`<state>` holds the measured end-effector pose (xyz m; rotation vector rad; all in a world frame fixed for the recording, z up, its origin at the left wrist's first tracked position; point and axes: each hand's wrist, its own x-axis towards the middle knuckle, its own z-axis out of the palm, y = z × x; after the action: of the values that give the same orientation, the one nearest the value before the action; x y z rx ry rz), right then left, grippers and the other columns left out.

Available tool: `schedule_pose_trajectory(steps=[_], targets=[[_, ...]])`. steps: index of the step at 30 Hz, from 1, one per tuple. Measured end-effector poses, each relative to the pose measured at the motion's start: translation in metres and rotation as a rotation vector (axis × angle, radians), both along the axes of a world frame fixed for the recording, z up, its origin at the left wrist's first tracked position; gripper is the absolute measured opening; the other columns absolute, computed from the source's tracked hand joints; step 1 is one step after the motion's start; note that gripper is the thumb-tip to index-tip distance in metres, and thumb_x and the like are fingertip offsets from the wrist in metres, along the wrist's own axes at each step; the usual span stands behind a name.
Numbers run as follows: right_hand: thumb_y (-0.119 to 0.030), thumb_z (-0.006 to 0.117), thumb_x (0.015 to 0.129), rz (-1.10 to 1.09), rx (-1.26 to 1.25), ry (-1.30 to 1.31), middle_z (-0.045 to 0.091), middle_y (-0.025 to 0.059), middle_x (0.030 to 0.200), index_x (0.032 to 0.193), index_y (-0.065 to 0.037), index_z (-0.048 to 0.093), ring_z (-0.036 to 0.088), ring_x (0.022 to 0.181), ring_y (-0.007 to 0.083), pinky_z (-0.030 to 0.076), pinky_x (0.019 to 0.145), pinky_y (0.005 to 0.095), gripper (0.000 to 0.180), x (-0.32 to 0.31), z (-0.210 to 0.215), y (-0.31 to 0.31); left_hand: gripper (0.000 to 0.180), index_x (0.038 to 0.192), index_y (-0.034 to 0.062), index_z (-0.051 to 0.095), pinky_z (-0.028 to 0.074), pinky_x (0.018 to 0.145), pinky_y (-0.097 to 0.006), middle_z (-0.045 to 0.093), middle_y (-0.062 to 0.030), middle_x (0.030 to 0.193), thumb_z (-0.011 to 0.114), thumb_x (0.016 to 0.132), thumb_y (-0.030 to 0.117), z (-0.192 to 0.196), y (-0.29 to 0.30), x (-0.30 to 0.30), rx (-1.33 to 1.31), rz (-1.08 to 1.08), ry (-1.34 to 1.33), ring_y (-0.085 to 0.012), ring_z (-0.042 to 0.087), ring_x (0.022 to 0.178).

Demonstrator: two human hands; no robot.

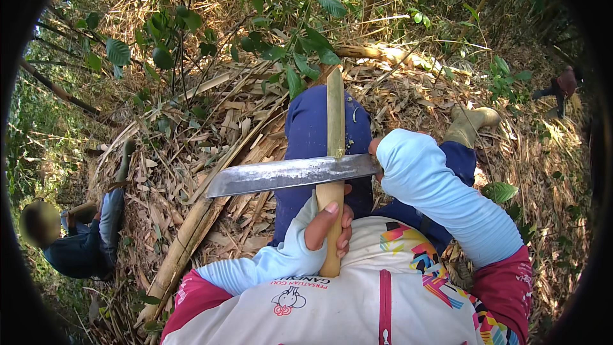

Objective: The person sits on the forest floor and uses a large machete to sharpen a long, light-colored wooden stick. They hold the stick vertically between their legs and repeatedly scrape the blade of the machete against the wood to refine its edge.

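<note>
My left hand (328, 227) is wrapped round the lower part of a pale wooden stick (336, 115). The stick points away from me, its near end against my shirt and its far part over my blue-trousered knee. Across it lies the broad steel blade of a machete (274, 176), its tip toward the left. A small curl of shaved wood shows where blade and stick meet. At the blade's right end my right hand (377, 156) is closed on the machete's grip, which is mostly hidden by the hand and the light blue sleeve.
Dry leaves and bamboo husks (223, 223) cover the ground around me. A long pole (185, 236) lies at my left, and a log (396, 55) lies ahead. Leafy saplings (306, 45) stand close in front. A person (83, 236) sits at far left; another figure (562, 86) is at far right.
</note>
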<state>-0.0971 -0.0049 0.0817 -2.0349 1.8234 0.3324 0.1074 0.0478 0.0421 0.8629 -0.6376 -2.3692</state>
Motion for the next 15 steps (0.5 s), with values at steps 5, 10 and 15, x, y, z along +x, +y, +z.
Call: schedule_pose_trajectory(steps=[5,10,15], targets=[[-0.024,0.069,0.070,0.081,-0.067,-0.007,0.067,0.0123,0.082,0.098,-0.011,0.063,0.065,0.081,0.0330,0.051,0.070,0.0400,0.031,0.001,0.001,0.010,0.048,0.134,0.0041,0.031,0.043,0.053,-0.029,0.046,-0.0070,0.086,0.045,0.097,0.032,-0.009,-0.002,0.008,0.028,-0.072,0.023,-0.0143,0.047,0.061],[-0.024,0.069,0.070,-0.011,-0.050,0.022,0.067,0.0115,0.083,0.098,-0.011,0.063,0.065,0.081,0.0326,0.051,0.069,0.0392,0.031,-0.001,-0.002,0.003,0.049,0.135,0.0038,0.030,0.043,0.054,-0.029,0.046,-0.0073,0.087,0.044,0.097,0.032,0.004,0.000,0.000,-0.016,0.007,-0.021,-0.0143,0.047,0.062],[-0.025,0.071,0.070,0.044,-0.147,-0.004,0.067,0.0125,0.080,0.099,-0.012,0.063,0.065,0.080,0.0319,0.050,0.069,0.0414,0.033,-0.003,0.001,0.006,0.048,0.136,0.0059,0.030,0.043,0.054,-0.030,0.046,-0.0071,0.086,0.044,0.097,0.031,-0.005,0.001,0.003,0.006,-0.003,0.011,-0.0145,0.047,0.062]])
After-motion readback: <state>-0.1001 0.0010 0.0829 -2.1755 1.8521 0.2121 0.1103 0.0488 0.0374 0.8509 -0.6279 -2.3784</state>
